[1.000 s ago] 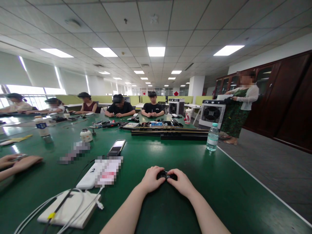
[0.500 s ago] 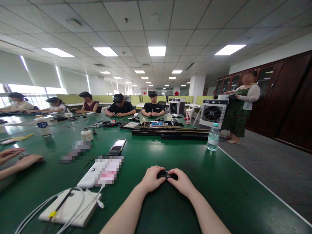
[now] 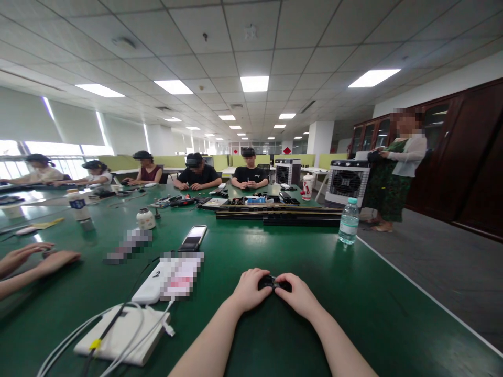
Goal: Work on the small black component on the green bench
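My left hand (image 3: 251,289) and my right hand (image 3: 299,296) rest side by side on the green table (image 3: 353,293), fingers curled. Between their fingertips they pinch a small black part (image 3: 274,283), mostly hidden by the fingers. Both forearms reach in from the bottom edge.
A white power bank (image 3: 151,280) and a white flat device (image 3: 126,335) with cables lie at my left, a phone (image 3: 192,237) beyond them. A water bottle (image 3: 348,221) stands at the right edge. Long black rails (image 3: 279,214) cross the middle. Another person's hands (image 3: 35,257) rest at far left; several people sit behind.
The view has shifted slightly, so everything sits a little to the right. My hands keep the same grip on the black part.
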A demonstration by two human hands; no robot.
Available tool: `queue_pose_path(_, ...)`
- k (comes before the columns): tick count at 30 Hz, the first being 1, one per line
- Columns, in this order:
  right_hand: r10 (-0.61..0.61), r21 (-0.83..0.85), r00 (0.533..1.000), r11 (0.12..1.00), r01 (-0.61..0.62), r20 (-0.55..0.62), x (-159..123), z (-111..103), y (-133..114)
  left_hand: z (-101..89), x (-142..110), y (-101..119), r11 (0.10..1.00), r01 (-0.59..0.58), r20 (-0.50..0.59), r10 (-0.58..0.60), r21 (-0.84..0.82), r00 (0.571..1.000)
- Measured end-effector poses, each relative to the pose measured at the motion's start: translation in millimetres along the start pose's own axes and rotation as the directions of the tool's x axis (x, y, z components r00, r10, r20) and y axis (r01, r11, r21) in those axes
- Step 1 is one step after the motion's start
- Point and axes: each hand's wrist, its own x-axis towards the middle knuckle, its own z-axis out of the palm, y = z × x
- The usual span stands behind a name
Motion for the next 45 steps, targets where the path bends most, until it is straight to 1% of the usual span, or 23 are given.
queue_pose_path(12,0.001,0.002,1.0,1.0,-0.001,0.01,0,-1,0,0.0,1,0,1.0,0.016,0.004,-0.016,-0.002,1.0)
queue_pose_path(16,0.008,0.009,1.0,1.0,-0.008,0.002,0,-1,0,1.3,1,-1,1.0,-0.003,0.014,0.003,0.016,1.0)
queue_pose_path(24,0.006,0.009,1.0,1.0,-0.006,0.004,1,0,2,3.3,2,-4,1.0,-0.018,-0.001,0.018,0.015,1.0)
queue_pose_path(33,0.007,0.004,1.0,1.0,-0.007,0.012,0,-1,1,2.1,1,-2,1.0,-0.003,-0.002,0.003,0.011,1.0)
queue_pose_path(36,0.001,0.01,1.0,1.0,-0.001,0.011,0,0,1,2.1,1,-3,1.0,-0.017,0.005,0.017,0.015,1.0)
queue_pose_path(38,-0.009,0.025,1.0,1.0,0.009,-0.005,0,0,2,2.0,2,-3,1.0,-0.023,0.002,0.023,0.014,1.0)
queue_pose_path(41,0.002,0.083,0.997,0.997,0.004,-0.071,3,1,5,1.8,1,-2,1.0,-0.017,0.0,0.017,0.013,1.0)
queue_pose_path(43,0.019,0.162,0.992,0.987,0.002,-0.126,5,3,8,1.6,1,-1,1.0,-0.008,0.008,0.008,0.018,1.0)
queue_pose_path(45,0.035,0.279,0.984,0.96,0.016,-0.177,8,4,12,1.4,1,-1,1.0,0.005,0.014,-0.005,0.021,1.0)
